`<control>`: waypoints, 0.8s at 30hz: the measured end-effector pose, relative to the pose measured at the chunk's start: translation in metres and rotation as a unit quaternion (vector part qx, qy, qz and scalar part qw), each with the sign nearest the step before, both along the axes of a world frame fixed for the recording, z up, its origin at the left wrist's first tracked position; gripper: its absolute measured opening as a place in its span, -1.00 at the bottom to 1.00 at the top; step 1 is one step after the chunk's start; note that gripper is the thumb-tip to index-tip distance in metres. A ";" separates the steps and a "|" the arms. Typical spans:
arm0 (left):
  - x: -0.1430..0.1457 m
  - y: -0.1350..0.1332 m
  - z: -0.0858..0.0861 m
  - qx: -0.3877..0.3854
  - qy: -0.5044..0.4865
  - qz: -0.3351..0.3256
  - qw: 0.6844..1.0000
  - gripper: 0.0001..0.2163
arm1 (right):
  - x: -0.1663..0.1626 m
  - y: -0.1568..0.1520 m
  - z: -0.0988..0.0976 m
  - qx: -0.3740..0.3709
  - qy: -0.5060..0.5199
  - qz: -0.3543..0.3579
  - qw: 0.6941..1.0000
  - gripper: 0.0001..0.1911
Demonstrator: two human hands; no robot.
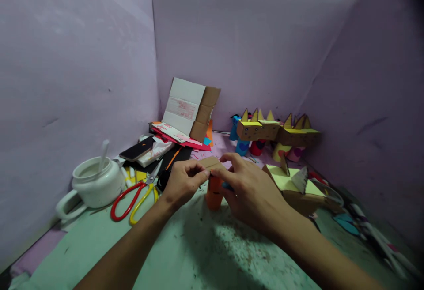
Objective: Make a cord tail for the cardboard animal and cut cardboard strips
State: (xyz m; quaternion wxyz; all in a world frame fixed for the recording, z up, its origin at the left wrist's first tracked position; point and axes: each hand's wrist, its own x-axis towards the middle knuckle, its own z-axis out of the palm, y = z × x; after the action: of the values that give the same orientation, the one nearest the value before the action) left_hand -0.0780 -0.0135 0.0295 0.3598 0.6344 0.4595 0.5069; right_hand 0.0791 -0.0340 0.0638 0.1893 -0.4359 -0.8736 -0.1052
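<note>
fingers of both hands pinch cardboard piece (212,163) atop orange tube (213,193).

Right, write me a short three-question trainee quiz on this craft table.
1. True or false: both hands touch the cardboard piece that sits on the orange tube.
2. Which lies closest to the white pot? A) scissors B) cardboard animal figures C) folded box
3. Fill in: the phone lies to the ____ of the left hand.

Key: 1 true, the right hand grips it too; 2 A; 3 left.
</note>
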 end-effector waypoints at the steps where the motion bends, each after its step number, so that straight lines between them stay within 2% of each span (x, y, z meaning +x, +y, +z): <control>1: 0.000 0.000 0.000 0.000 -0.003 -0.001 1.000 -0.83 | 0.000 0.000 0.001 -0.003 -0.004 -0.004 1.000 -0.74; 6: -0.001 0.001 -0.001 -0.005 0.001 -0.011 1.000 -0.85 | -0.001 -0.001 0.000 -0.011 -0.004 -0.006 1.000 -0.71; 12: 0.000 0.001 0.000 -0.007 -0.001 -0.010 1.000 -0.85 | 0.004 0.002 -0.003 -0.011 0.058 0.002 0.998 -0.66; 21: 0.000 0.001 0.000 -0.013 -0.001 -0.014 1.000 -0.84 | -0.002 0.003 -0.001 -0.007 0.006 -0.010 1.000 -0.75; 24: 0.001 0.001 0.000 -0.016 0.000 -0.011 1.000 -0.85 | 0.000 0.003 -0.005 -0.003 0.057 -0.006 0.998 -0.69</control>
State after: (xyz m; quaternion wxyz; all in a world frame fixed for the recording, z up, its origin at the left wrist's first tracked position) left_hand -0.0774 -0.0125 0.0299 0.3754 0.6334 0.4609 0.4955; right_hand 0.0787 -0.0314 0.0592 0.2365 -0.4473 -0.8589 -0.0791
